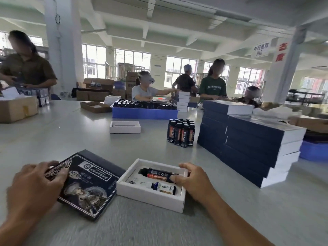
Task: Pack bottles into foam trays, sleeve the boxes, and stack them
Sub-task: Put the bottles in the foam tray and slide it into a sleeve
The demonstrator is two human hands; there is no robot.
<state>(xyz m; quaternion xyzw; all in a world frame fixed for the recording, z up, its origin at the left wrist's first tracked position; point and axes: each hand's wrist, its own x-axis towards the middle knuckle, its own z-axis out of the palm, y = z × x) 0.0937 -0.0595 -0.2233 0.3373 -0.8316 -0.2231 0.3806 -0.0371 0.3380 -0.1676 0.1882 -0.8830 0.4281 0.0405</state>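
Both forearms came in from the bottom corners, angled inward. Left hand (33, 187) sat low on the left, back of the hand up, fingers (58, 174) curled and clamped down onto something under them. Right hand (190, 180) was further right, also knuckles up, thumb (175, 178) stuck out leftward, fingers hooked over an edge.

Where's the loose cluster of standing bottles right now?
In the head view, the bottles stand upright on the table, centre-right, just left of the dark blue box stacks and in front of the blue crate.
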